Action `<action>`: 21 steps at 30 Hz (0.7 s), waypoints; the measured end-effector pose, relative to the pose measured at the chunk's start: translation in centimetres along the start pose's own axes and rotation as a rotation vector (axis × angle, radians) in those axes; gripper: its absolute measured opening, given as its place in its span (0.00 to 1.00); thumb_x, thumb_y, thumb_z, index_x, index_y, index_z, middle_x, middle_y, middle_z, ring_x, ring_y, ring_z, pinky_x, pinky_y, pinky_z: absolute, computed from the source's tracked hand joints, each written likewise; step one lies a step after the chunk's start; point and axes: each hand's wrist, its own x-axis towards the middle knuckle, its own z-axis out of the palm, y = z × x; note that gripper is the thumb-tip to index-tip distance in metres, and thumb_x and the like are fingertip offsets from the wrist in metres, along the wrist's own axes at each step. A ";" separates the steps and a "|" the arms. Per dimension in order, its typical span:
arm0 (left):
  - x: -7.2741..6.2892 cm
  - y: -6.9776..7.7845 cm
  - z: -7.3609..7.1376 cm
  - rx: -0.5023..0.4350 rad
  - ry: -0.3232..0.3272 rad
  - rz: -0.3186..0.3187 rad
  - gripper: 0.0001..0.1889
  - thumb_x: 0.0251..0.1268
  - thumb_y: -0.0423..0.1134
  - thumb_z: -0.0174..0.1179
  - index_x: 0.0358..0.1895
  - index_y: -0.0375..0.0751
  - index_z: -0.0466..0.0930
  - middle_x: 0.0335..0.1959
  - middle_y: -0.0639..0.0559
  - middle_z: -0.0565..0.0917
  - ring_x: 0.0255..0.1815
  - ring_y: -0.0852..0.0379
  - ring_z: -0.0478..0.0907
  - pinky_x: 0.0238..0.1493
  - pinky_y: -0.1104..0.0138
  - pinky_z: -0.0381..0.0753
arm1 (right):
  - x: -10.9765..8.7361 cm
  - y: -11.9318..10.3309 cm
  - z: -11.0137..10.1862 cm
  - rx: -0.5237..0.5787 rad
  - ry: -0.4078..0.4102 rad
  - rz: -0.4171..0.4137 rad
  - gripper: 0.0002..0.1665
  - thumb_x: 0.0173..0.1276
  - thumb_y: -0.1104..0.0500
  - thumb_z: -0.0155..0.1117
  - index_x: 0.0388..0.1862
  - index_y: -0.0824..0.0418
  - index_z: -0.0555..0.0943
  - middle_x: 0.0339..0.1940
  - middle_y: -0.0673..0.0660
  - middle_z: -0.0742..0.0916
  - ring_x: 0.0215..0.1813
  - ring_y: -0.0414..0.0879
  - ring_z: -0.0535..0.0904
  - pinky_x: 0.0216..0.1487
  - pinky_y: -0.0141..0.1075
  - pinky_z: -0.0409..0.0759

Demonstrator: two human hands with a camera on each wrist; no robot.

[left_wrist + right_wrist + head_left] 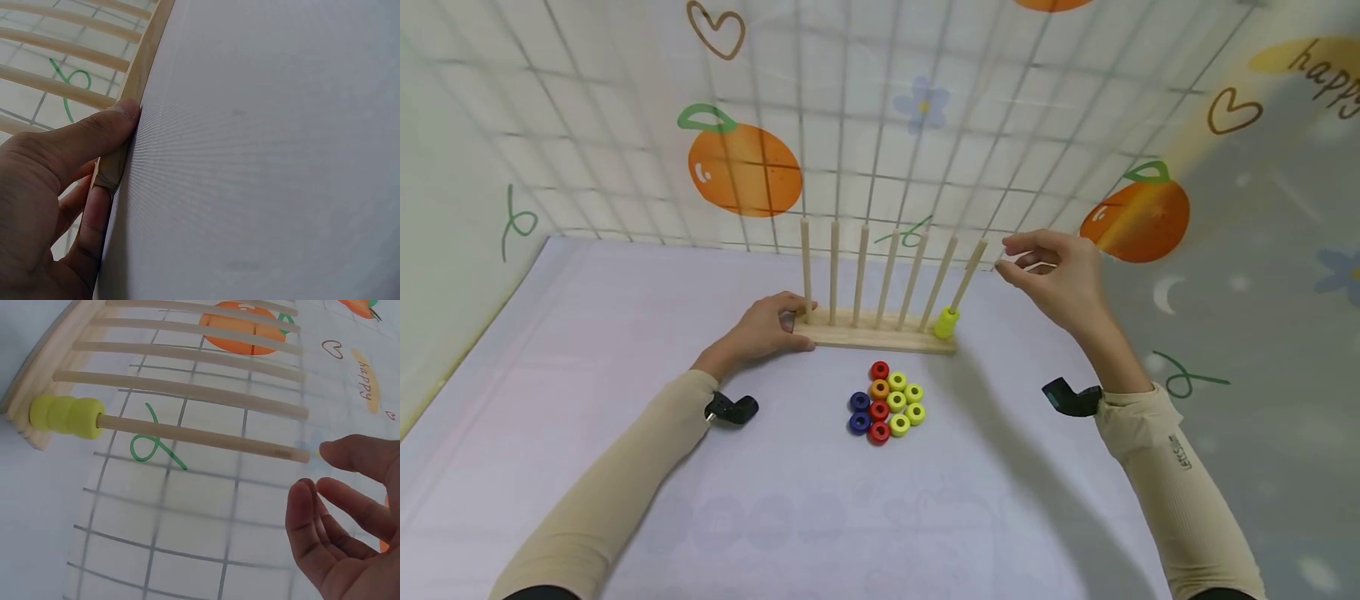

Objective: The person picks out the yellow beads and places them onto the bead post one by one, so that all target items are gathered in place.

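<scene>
A wooden base (880, 335) carries a row of several upright pegs. My left hand (767, 323) grips its left end, the thumb on the front edge and fingers round the end and back, as the left wrist view shows. Three yellow beads (66, 416) are stacked at the foot of the rightmost peg (206, 439); the other pegs are bare. Beside that peg's tip is my right hand (1060, 271), thumb and fingers loosely bent and apart, with nothing between them. In front of the base lie loose beads: several yellow (897, 402), several red (878, 410), two dark blue (860, 402) and one orange (878, 389).
The base and beads are on a white-covered table (760, 517). Behind it hangs a curtain (850, 108) printed with oranges and hearts, with a wire grid showing through. Another stretch of curtain (1262, 317) runs along the right side, close to my right arm.
</scene>
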 end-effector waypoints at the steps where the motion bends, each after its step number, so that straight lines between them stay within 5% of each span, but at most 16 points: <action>1: 0.0 0.0 0.0 -0.002 0.000 0.000 0.38 0.48 0.47 0.80 0.66 0.44 0.77 0.64 0.50 0.76 0.54 0.50 0.74 0.50 0.56 0.76 | -0.3 0.1 -0.1 0.008 0.006 -0.002 0.13 0.58 0.64 0.76 0.42 0.66 0.88 0.40 0.61 0.88 0.33 0.39 0.83 0.35 0.25 0.80; 14: -0.1 0.2 0.1 0.020 -0.001 0.011 0.38 0.49 0.46 0.79 0.66 0.44 0.77 0.64 0.49 0.76 0.52 0.50 0.76 0.51 0.56 0.76 | -4.1 3.2 0.7 0.059 -0.032 0.075 0.16 0.58 0.64 0.78 0.46 0.64 0.88 0.43 0.61 0.88 0.36 0.41 0.84 0.36 0.26 0.81; 21: -0.2 0.5 0.2 -0.002 0.003 -0.004 0.36 0.50 0.43 0.79 0.66 0.45 0.78 0.63 0.51 0.76 0.53 0.49 0.77 0.52 0.56 0.78 | -6.3 5.1 2.4 0.080 -0.139 0.102 0.17 0.60 0.62 0.77 0.49 0.63 0.87 0.43 0.58 0.88 0.37 0.48 0.85 0.34 0.30 0.83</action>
